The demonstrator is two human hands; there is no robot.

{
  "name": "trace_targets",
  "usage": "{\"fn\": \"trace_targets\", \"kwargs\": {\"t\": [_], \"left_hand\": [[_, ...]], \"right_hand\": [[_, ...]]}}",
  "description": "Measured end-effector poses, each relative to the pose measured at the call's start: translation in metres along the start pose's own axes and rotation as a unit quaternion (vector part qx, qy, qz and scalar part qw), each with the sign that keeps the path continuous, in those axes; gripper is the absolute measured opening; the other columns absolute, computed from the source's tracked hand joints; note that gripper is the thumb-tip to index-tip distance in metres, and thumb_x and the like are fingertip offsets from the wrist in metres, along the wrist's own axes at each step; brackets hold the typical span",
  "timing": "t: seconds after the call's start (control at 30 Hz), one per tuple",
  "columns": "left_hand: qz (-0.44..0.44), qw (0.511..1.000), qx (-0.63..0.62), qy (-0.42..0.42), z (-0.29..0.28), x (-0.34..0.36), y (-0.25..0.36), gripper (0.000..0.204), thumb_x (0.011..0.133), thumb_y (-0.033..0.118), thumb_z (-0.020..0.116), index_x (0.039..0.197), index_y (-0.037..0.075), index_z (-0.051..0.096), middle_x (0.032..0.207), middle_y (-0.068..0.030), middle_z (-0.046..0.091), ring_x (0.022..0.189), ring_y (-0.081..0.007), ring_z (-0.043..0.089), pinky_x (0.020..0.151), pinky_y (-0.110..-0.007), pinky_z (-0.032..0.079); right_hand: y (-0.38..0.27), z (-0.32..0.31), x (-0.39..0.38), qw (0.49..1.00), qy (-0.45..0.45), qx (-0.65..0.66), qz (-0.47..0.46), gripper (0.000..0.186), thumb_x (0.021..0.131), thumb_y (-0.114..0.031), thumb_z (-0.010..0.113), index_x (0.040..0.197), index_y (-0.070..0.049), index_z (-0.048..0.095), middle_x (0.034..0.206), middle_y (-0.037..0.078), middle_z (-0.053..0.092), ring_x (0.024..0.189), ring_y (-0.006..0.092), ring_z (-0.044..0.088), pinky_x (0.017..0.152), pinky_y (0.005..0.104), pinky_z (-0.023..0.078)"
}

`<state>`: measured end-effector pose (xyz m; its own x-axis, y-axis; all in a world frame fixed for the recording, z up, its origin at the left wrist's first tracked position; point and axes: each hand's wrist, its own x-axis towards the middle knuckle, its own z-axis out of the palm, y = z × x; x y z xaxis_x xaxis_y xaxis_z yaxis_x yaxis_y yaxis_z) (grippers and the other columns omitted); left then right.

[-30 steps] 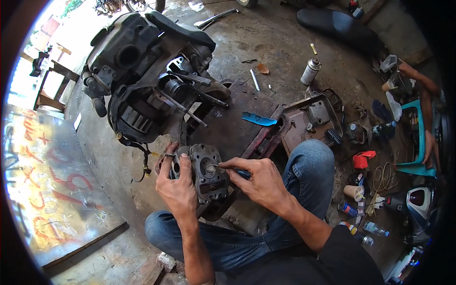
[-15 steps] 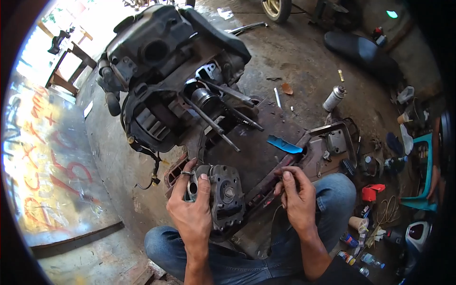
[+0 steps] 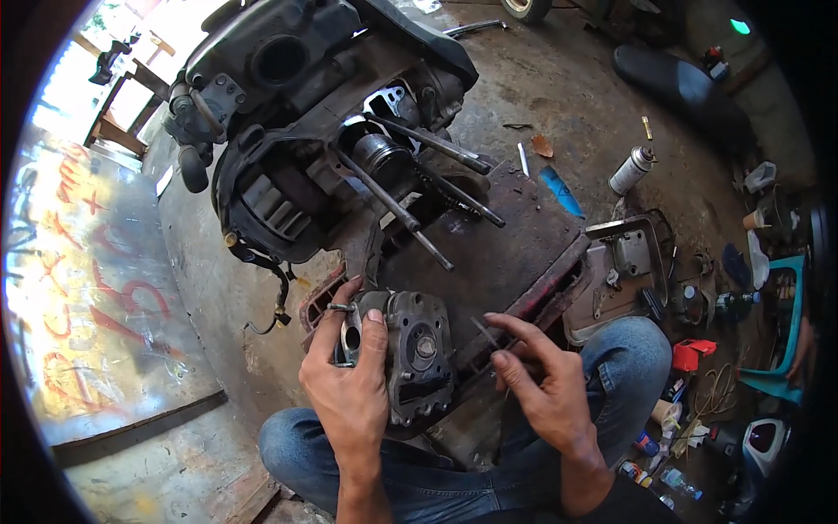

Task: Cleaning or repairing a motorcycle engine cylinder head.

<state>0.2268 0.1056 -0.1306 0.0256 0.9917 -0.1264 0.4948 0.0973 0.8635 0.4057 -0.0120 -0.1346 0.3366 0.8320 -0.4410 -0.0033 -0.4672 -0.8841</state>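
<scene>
My left hand point(image 3: 349, 384) is wrapped round a grey metal engine cylinder head point(image 3: 421, 348), thumb on its near edge, holding it tilted with a round recessed face showing. To its right, my right hand point(image 3: 552, 384) pinches a thin dark strip point(image 3: 483, 330) between thumb and fingers, its tip pointing toward the cylinder head but apart from it. The strip's exact kind is too small to tell. Beyond both hands stands the engine point(image 3: 297, 131), its piston point(image 3: 381, 155) exposed between long studs point(image 3: 384, 199) and a chain point(image 3: 449, 194).
A blue strip point(image 3: 561, 192) lies past the dirty work stand point(image 3: 489, 253). Farther right are a spray can point(image 3: 632, 170), a tray of parts point(image 3: 602, 306), a black motorcycle seat point(image 3: 672, 87), a red box point(image 3: 693, 354) and several bottles. A painted metal sheet point(image 3: 113, 297) is at left.
The blue strip has gone from near my right hand to farther away, past the stand. My right hand has shifted slightly, and its thin strip now shows. My left hand keeps its hold.
</scene>
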Motion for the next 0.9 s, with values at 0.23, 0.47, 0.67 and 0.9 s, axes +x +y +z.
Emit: {"fn": "trace_targets", "kwargs": {"t": [0.23, 0.47, 0.67, 0.9], "left_hand": [[-0.023, 0.998, -0.061, 0.003, -0.001, -0.006, -0.002, 0.039, 0.105, 0.019, 0.075, 0.139, 0.0, 0.074, 0.13, -0.0209, 0.076, 0.127, -0.0258, 0.066, 0.116, -0.04, 0.045], [0.013, 0.999, -0.039, 0.008, 0.0, -0.005, -0.006, 0.039, 0.105, 0.021, 0.076, 0.139, 0.0, 0.074, 0.129, -0.0203, 0.076, 0.126, -0.0265, 0.066, 0.115, -0.04, 0.046], [0.027, 0.999, -0.045, 0.012, -0.002, -0.007, -0.006, 0.038, 0.104, 0.019, 0.076, 0.138, 0.001, 0.074, 0.13, -0.0201, 0.075, 0.125, -0.0272, 0.067, 0.114, -0.041, 0.047], [0.059, 0.998, -0.018, 0.021, 0.0, -0.004, -0.008, 0.036, 0.103, 0.018, 0.076, 0.135, 0.001, 0.076, 0.13, -0.0201, 0.076, 0.123, -0.0296, 0.069, 0.113, -0.041, 0.048]], "right_hand": [[0.02, 0.015, 0.006, 0.981, 0.017, -0.072, -0.179, 0.029, 0.103, -0.01, 0.078, 0.131, -0.007, 0.078, 0.101, 0.014, 0.082, 0.089, 0.0225, 0.081, 0.077, 0.0339, 0.061], [0.007, 0.019, 0.007, 0.952, 0.019, -0.235, -0.193, 0.031, 0.1, -0.014, 0.079, 0.131, -0.015, 0.081, 0.091, 0.009, 0.079, 0.071, 0.0232, 0.076, 0.062, 0.0356, 0.057], [-0.013, 0.006, 0.008, 0.937, -0.023, -0.265, -0.226, 0.029, 0.1, -0.02, 0.078, 0.129, -0.018, 0.082, 0.087, 0.013, 0.079, 0.073, 0.0324, 0.077, 0.064, 0.043, 0.059], [-0.031, -0.002, 0.023, 0.948, -0.035, -0.277, -0.151, 0.024, 0.099, -0.019, 0.077, 0.121, -0.013, 0.085, 0.091, 0.02, 0.08, 0.077, 0.0339, 0.08, 0.071, 0.042, 0.062]]}}
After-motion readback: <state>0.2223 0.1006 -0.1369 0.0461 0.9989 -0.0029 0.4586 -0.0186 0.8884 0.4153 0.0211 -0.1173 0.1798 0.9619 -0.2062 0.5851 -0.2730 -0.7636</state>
